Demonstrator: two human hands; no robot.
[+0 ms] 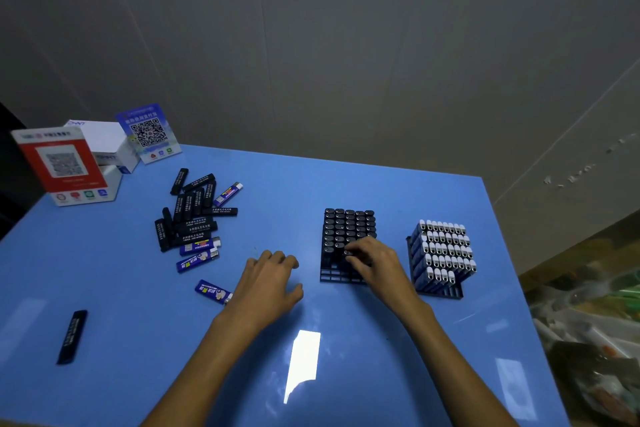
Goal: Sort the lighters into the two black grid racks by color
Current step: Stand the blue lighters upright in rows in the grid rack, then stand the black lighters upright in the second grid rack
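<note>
Two black grid racks stand on the blue table. The middle rack [337, 276] holds upright black lighters [348, 224]; the right rack [441, 292] holds blue lighters with white tops [445, 246]. My right hand [375, 262] pinches a black lighter [349, 253] at the front rows of the middle rack. My left hand [270, 282] rests on the table with loosely curled fingers, holding nothing, beside a loose blue lighter [212, 290]. A pile of loose black lighters [190, 218] with a few blue ones [197, 255] lies at the left.
A single black lighter [72, 336] lies near the front left. QR-code stands, one red [60, 165] and one blue [149, 132], and a white box [107, 142] sit at the back left corner. Clutter lies beyond the table's right edge.
</note>
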